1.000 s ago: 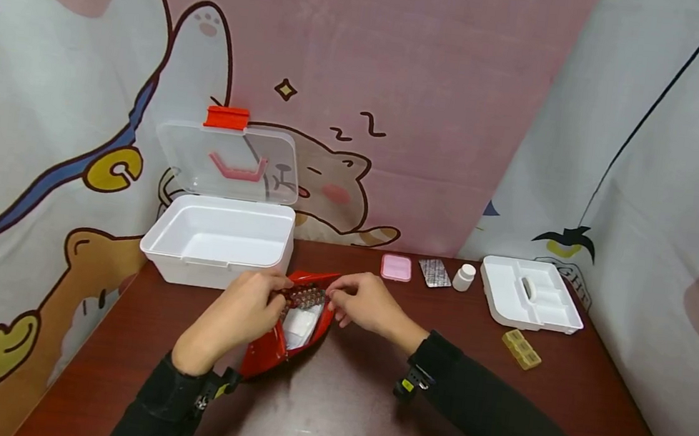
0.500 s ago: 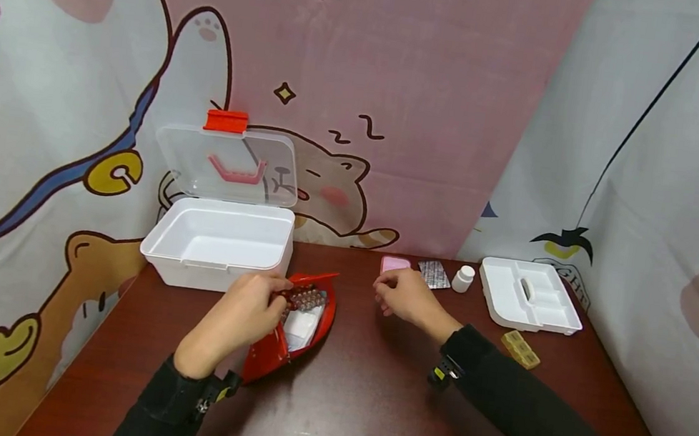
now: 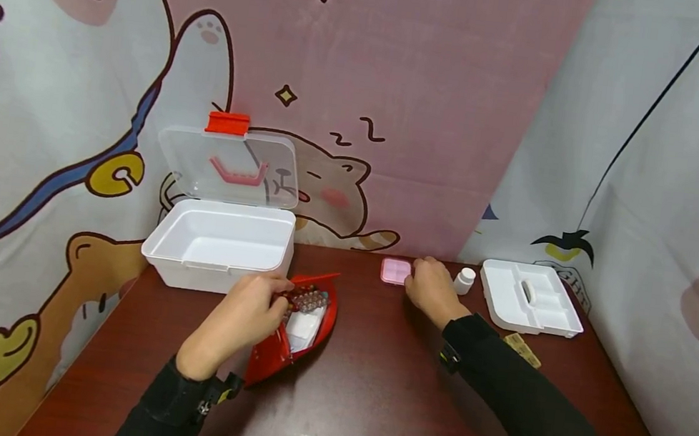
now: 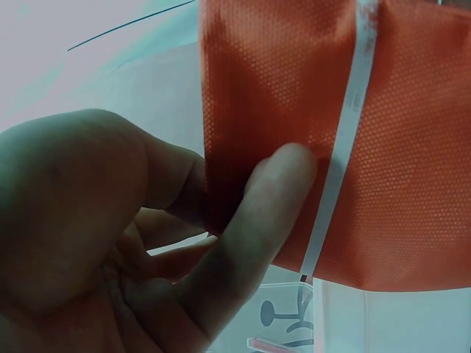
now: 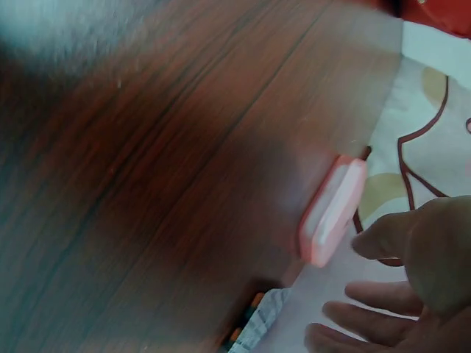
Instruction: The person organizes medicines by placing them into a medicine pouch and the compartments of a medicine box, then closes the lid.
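Observation:
My left hand pinches the edge of an unzipped red pouch between thumb and fingers; in the left wrist view its fabric shows a grey strip. A brown blister pack and white packets sit in the pouch mouth. My right hand is at the back of the table, beside a small pink case. From the right wrist its fingers look spread and hold nothing, close to a silver blister pack. In the head view that pack is hidden behind the hand.
A white bin with its clear lid raised stands at the back left. Right of my right hand are a white bottle, a white divided tray and a yellow pill organizer, partly covered by my sleeve.
My right hand has left the pouch, moved right past the pink case and come over the silver blister pack. The left hand keeps its hold on the pouch.

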Demonstrator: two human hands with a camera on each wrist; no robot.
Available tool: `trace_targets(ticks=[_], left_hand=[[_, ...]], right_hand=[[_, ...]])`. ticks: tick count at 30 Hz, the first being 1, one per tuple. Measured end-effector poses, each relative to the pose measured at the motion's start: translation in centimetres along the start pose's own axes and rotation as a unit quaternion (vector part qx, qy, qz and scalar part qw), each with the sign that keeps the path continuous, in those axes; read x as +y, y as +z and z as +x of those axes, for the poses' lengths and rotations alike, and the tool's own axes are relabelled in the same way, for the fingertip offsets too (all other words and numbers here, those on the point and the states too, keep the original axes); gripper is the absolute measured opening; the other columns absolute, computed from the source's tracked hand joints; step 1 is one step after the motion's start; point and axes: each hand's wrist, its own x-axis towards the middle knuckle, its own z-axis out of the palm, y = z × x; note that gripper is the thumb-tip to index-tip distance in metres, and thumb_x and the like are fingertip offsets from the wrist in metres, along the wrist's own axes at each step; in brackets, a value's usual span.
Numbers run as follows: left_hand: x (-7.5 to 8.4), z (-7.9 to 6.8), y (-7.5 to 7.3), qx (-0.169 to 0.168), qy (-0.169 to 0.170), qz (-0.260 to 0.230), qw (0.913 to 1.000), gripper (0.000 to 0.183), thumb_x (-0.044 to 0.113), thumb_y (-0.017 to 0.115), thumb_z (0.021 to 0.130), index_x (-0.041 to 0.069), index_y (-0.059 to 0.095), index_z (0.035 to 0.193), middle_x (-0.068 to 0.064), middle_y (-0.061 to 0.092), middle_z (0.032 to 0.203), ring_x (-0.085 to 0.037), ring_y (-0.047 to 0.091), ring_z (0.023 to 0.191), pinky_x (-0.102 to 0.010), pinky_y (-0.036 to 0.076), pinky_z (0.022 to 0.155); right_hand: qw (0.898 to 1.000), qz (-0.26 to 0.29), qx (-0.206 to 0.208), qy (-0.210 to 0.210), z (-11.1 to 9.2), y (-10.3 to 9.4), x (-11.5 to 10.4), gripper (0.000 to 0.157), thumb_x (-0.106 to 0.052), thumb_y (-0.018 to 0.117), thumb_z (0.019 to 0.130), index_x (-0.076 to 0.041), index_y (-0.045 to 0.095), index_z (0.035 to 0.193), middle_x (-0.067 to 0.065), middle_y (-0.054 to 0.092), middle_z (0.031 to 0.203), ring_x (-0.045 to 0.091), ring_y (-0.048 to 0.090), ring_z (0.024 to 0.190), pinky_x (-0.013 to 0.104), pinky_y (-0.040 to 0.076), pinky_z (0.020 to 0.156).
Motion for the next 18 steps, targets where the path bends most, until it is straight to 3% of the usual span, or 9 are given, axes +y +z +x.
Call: trace_targets(ticks=[7,12,15,18], left_hand=[[0.1,0.0,0.0,-0.012,-0.007,-0.015,0.9998,0.035,0.006,0.061,0.102,-0.004,0.077,0.131,-0.015,0.076,0.131,-0.013,0.056,0.068,-0.026,0.051,0.060],[0.1,0.0,0.0,-0.011,0.002,-0.016,0.9998,0.035,0.006,0.061,0.102,-0.004,0.078,0.130,-0.015,0.077,0.128,-0.014,0.059,0.074,-0.024,0.051,0.061],[0.1,0.0,0.0,-0.011,0.001,-0.018,0.9998,0.035,0.006,0.060,0.102,-0.004,0.078,0.131,-0.015,0.076,0.128,-0.014,0.059,0.073,-0.024,0.051,0.060],[0.0,0.0,0.0,-0.013,-0.002,-0.020,0.9997,0.036,0.006,0.060,0.102,-0.004,0.077,0.132,-0.014,0.076,0.130,-0.012,0.057,0.069,-0.025,0.051,0.059]], right_hand=[[0.999,-0.022,-0.043,0.014,0.8,1.0,1.1,0.026,-0.007,0.066,0.097,0.013,0.074,0.110,0.028,0.073,0.108,0.044,0.072,0.104,0.059,0.060,0.100],[0.997,-0.027,-0.072,0.033,1.4,1.5,1.4,0.029,-0.007,0.064,0.099,0.016,0.073,0.113,0.032,0.070,0.111,0.047,0.071,0.107,0.060,0.059,0.103],[0.996,-0.048,-0.067,0.026,2.5,3.2,2.8,0.028,-0.008,0.065,0.097,0.012,0.076,0.111,0.030,0.073,0.112,0.046,0.071,0.107,0.060,0.057,0.103],[0.994,-0.059,-0.085,0.036,2.9,3.4,2.9,0.028,-0.009,0.064,0.098,0.010,0.077,0.114,0.029,0.076,0.116,0.044,0.071,0.108,0.060,0.056,0.106]])
